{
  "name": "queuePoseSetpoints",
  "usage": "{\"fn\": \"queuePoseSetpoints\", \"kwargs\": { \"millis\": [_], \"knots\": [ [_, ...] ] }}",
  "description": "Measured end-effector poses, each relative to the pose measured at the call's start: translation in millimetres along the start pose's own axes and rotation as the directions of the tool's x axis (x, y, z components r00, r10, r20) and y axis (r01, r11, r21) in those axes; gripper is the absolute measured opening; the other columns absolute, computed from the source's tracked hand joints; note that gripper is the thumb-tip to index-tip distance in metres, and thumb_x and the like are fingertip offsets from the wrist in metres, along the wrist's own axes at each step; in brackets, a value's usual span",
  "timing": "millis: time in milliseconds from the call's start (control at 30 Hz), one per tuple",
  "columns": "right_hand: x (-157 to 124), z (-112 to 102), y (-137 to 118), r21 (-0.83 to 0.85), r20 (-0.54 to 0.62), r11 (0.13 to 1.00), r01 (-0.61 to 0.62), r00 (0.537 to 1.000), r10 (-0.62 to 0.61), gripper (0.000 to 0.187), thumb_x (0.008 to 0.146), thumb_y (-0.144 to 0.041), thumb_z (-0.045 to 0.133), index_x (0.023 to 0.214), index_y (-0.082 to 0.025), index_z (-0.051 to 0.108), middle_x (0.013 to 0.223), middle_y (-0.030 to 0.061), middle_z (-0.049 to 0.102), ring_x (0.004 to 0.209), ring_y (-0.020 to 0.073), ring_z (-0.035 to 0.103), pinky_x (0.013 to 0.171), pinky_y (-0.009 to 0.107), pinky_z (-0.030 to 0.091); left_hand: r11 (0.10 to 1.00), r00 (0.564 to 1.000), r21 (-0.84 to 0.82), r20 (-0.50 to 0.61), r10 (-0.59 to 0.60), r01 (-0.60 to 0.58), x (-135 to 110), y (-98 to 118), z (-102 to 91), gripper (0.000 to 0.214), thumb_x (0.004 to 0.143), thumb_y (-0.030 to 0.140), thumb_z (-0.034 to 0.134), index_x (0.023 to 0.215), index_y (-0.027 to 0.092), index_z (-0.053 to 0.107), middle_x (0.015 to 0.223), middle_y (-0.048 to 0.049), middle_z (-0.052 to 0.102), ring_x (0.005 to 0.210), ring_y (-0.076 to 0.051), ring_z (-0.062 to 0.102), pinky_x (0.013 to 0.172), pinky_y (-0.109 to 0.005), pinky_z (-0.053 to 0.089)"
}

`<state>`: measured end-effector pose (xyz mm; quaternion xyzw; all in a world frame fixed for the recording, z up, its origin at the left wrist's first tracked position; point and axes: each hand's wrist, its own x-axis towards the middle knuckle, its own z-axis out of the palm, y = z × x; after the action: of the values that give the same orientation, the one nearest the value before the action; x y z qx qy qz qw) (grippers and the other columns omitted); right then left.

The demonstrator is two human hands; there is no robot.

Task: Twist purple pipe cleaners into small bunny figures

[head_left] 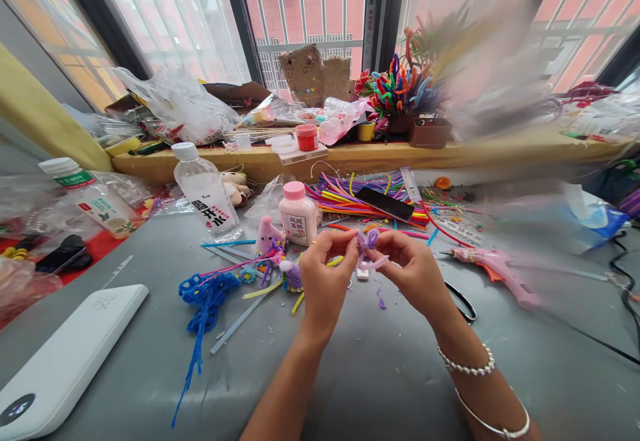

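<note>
Between my two hands, above the grey table, is a small purple pipe-cleaner piece (371,241) bent into loops, with a paler lilac strand curving below it. My left hand (327,271) pinches its left side between thumb and fingertips. On the other side, my right hand (407,268) has thumb and forefinger closed on the lilac strand. Just left of my left hand lie a pink figure with a face (267,236) and a purple-striped piece (291,274). Purple scraps (382,302) lie on the table below.
A pink glue gun (500,271) lies at right, its cord trailing. Colourful pipe cleaners (340,198) sit behind my hands under a dark phone (384,203). A pink-capped bottle (299,218), clear water bottle (207,194), blue crocheted piece (207,301) and white power bank (75,354) stand or lie leftward.
</note>
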<state>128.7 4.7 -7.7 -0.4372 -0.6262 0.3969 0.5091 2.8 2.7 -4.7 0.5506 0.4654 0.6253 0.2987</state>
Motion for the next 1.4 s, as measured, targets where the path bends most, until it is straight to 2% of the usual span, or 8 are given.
{"fn": "queuePoseSetpoints", "kwargs": {
  "millis": [200, 367, 533, 833, 1000, 1100, 1200, 1400],
  "knots": [
    [0.8, -0.7, -1.8, -0.027, -0.005, 0.999, 0.020, 1.000, -0.020, 0.008, 0.071, -0.025, 0.058, 0.075, -0.018, 0.056, 0.062, -0.0007, 0.059, 0.055, 0.0123, 0.054, 0.053, 0.027, 0.048, 0.999, 0.999, 0.015, 0.032, 0.031, -0.032, 1.7, -2.1, -1.4, 0.009, 0.072, 0.023, 0.060, 0.079, 0.017, 0.063, 0.074, -0.0009, 0.065, 0.065, -0.011, 0.061, 0.064, -0.022, 0.049],
    [0.7, -0.7, -3.4, -0.030, -0.002, 1.000, 0.008, 1.000, -0.009, 0.010, 0.071, -0.027, 0.058, 0.075, -0.018, 0.057, 0.062, -0.0004, 0.060, 0.056, 0.0129, 0.056, 0.054, 0.027, 0.049, 0.997, 0.991, -0.067, 0.127, -0.039, 0.047, 4.1, 0.0, -4.2, 0.014, 0.073, 0.024, 0.058, 0.085, 0.017, 0.061, 0.076, -0.0016, 0.064, 0.066, -0.011, 0.060, 0.063, -0.021, 0.050],
    [0.5, -1.0, -3.1, -0.031, 0.012, 0.999, 0.014, 1.000, -0.013, 0.010, 0.072, -0.027, 0.059, 0.074, -0.018, 0.057, 0.063, -0.0001, 0.061, 0.058, 0.0135, 0.057, 0.056, 0.028, 0.049, 0.990, 0.979, -0.109, 0.191, -0.069, 0.091, 6.5, 0.6, -7.4, 0.019, 0.072, 0.025, 0.060, 0.088, 0.016, 0.064, 0.087, -0.0055, 0.066, 0.077, -0.015, 0.062, 0.070, -0.025, 0.050],
    [1.0, -3.1, -1.8, -0.064, 0.009, 0.997, 0.032, 0.999, -0.031, 0.009, 0.072, -0.027, 0.058, 0.076, -0.018, 0.058, 0.063, -0.0002, 0.060, 0.058, 0.0133, 0.056, 0.056, 0.028, 0.050, 0.952, 0.946, -0.199, 0.273, -0.175, 0.233, 15.4, 2.6, -15.7, 0.015, 0.066, 0.024, 0.066, 0.079, 0.017, 0.068, 0.081, -0.0041, 0.069, 0.077, -0.016, 0.064, 0.071, -0.026, 0.051],
    [0.6, -1.7, -2.8, -0.061, 0.019, 0.998, 0.035, 0.999, -0.033, 0.009, 0.073, -0.027, 0.058, 0.076, -0.018, 0.058, 0.066, 0.0002, 0.061, 0.060, 0.0133, 0.057, 0.059, 0.028, 0.050, 0.973, 0.963, -0.157, 0.235, -0.132, 0.171, 15.1, 1.4, -16.3, 0.011, 0.067, 0.023, 0.066, 0.075, 0.016, 0.067, 0.075, -0.0031, 0.068, 0.071, -0.015, 0.063, 0.068, -0.025, 0.051],
    [0.5, -0.6, -3.5, -0.065, 0.027, 0.997, 0.040, 0.999, -0.038, 0.009, 0.074, -0.027, 0.057, 0.076, -0.018, 0.058, 0.065, 0.0000, 0.060, 0.059, 0.0128, 0.056, 0.059, 0.028, 0.049, 0.994, 0.976, -0.096, 0.216, -0.025, 0.047, 15.6, 1.4, -17.3, 0.009, 0.069, 0.022, 0.064, 0.074, 0.017, 0.067, 0.075, -0.0029, 0.065, 0.070, -0.014, 0.061, 0.066, -0.024, 0.051],
    [0.7, -1.0, -2.8, -0.081, 0.023, 0.996, 0.036, 0.999, -0.034, 0.009, 0.074, -0.027, 0.057, 0.077, -0.018, 0.058, 0.065, 0.0001, 0.060, 0.059, 0.0132, 0.056, 0.059, 0.029, 0.049, 0.997, 0.969, -0.035, 0.235, 0.076, -0.070, 17.1, 1.4, -19.4, 0.009, 0.071, 0.022, 0.062, 0.077, 0.018, 0.068, 0.078, -0.0039, 0.064, 0.073, -0.014, 0.060, 0.066, -0.023, 0.050],
    [1.6, -3.2, -0.4, -0.139, -0.004, 0.988, 0.061, 0.998, -0.062, 0.007, 0.073, -0.023, 0.057, 0.077, -0.017, 0.059, 0.068, 0.0013, 0.062, 0.059, 0.0131, 0.056, 0.058, 0.027, 0.048, 0.997, 0.949, 0.001, 0.305, 0.076, -0.080, 18.4, -0.7, -22.4, 0.013, 0.074, 0.019, 0.058, 0.082, 0.017, 0.067, 0.084, -0.0057, 0.063, 0.077, -0.015, 0.060, 0.071, -0.025, 0.050]
  ]
}}
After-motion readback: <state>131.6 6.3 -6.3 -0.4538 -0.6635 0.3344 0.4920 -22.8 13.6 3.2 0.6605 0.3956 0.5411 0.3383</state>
